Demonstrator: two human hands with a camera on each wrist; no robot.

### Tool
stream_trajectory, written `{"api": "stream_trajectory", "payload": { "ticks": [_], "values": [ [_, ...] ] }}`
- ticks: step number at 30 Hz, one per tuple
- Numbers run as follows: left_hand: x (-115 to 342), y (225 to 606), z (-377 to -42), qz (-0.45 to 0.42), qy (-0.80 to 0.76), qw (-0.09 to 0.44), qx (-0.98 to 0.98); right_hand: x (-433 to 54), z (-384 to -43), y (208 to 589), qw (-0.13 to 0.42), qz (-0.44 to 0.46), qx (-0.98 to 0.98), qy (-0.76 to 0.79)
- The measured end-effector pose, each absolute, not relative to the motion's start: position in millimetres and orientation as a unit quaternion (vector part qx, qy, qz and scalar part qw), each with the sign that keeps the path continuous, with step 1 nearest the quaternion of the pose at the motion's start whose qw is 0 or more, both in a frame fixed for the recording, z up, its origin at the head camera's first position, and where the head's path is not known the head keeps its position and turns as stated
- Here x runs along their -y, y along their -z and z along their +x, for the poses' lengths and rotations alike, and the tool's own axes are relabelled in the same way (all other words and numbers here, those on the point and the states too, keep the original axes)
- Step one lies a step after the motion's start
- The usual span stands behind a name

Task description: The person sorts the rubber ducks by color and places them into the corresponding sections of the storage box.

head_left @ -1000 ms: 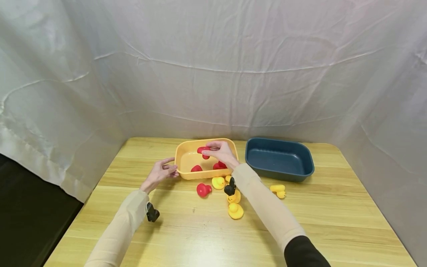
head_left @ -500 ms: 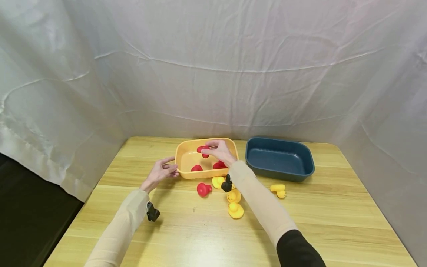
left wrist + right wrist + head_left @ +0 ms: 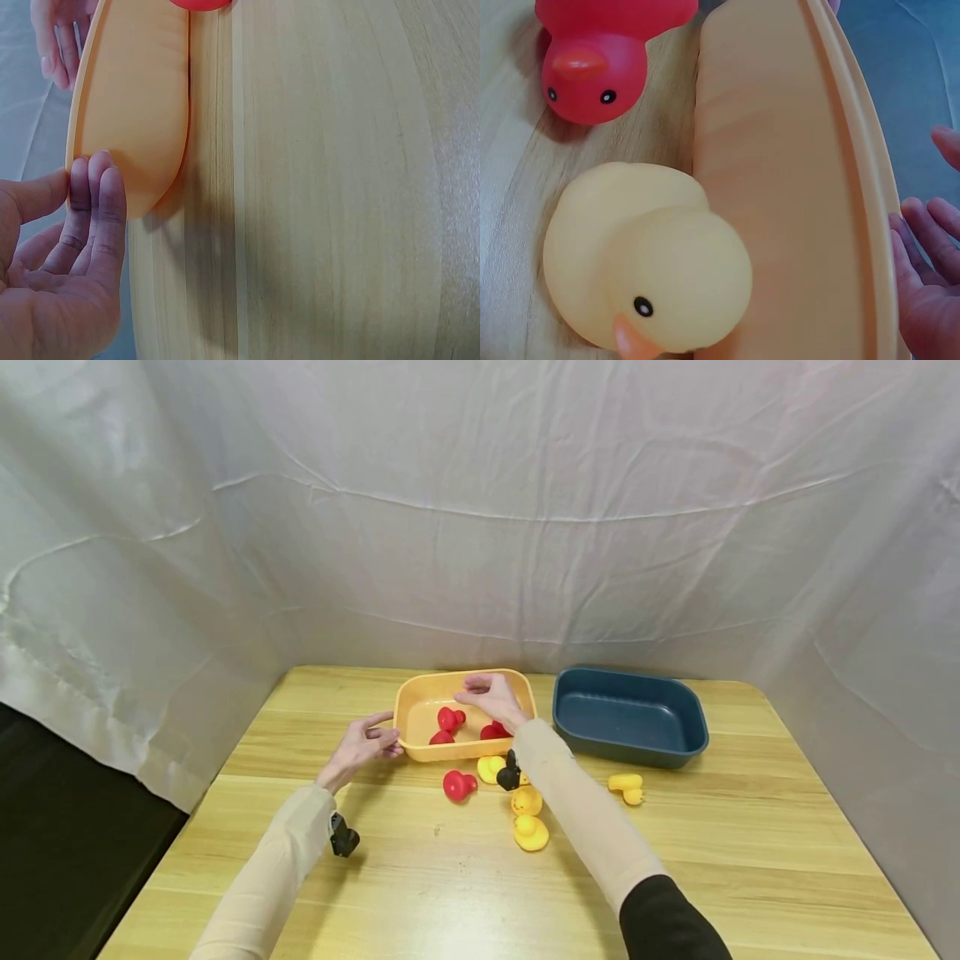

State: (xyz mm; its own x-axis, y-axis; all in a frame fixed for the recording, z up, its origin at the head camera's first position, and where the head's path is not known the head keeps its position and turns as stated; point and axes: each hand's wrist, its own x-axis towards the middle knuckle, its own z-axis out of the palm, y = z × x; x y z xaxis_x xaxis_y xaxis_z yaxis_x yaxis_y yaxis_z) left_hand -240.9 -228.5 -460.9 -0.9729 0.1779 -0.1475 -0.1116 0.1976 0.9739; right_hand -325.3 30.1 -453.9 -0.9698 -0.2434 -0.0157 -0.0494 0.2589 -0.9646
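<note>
My left hand [image 3: 358,752] pinches the left end of an orange-yellow plastic bin [image 3: 457,751]; thumb and fingers meet at its rim in the left wrist view. Over the bin's inside hovers my right hand [image 3: 493,700], fingers apart with nothing between them. Below its fingertips a red rubber duck [image 3: 451,719] lies in the bin. Another red duck [image 3: 442,738] is beside it, and more red [image 3: 493,731] shows near the right end. On the table before the bin sit a red duck [image 3: 592,82] and a yellow duck [image 3: 682,277].
A dark blue bin [image 3: 626,722] stands right of the orange one. More yellow ducks [image 3: 531,833] form a line below the right wrist, partly covered by the wrist camera [image 3: 510,774]. Yellow ducks [image 3: 626,787] lie near the blue bin. A pale curtain [image 3: 480,568] closes off the back.
The red duck that my right hand held over the bin has been let go and now lies inside it. My right fingers have parted. The left hand has stayed at the rim.
</note>
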Motion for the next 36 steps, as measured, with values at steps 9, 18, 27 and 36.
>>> {"api": "stream_trajectory", "payload": {
  "ticks": [9,18,27,36],
  "values": [
    [226,461,-240,0.023,-0.639,0.119,-0.759,-38,-313,449,0.068,-0.130,-0.765,0.627],
    [225,460,-241,0.021,-0.640,0.118,-0.759,-53,-285,443,0.045,-0.205,-0.748,0.630],
    [227,461,-240,0.018,-0.640,0.119,-0.759,-64,-251,446,0.093,-0.249,-0.735,0.624],
    [227,461,-240,0.020,-0.632,0.115,-0.766,-74,-237,459,0.159,-0.285,-0.730,0.601]
  ]
}}
